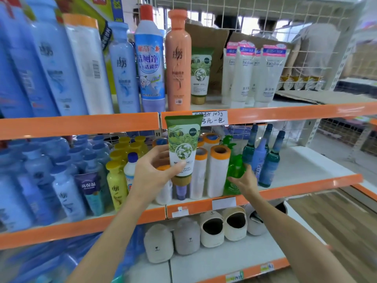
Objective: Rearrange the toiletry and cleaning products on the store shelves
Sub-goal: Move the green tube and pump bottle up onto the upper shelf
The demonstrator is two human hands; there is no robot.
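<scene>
Green tube (182, 146) upright in left hand (152, 174); right hand (243, 181) beside.

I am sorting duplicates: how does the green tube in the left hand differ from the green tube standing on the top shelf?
The held green tube is gripped by the left hand, off any shelf; the shelf green tube stands untouched beside the orange bottle. Both are cap-down and share the label.
</scene>
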